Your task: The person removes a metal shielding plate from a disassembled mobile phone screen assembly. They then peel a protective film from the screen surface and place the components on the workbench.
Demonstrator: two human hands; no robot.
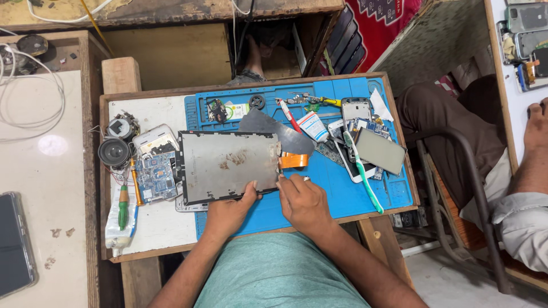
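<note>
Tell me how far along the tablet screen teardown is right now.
Done: the display panel lies face down on the blue mat, apart from the circuit board. In hand: the left hand steadies its lower edge; the right hand works beside the orange flex cable. Left: that cable looks still attached.

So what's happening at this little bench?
A person has a flat grey rectangular metal-backed panel lying on a blue work mat. The left hand steadies its lower edge, while the right hand works at its right edge beside an orange ribbon cable. Circuit boards and tools lie around.
</note>
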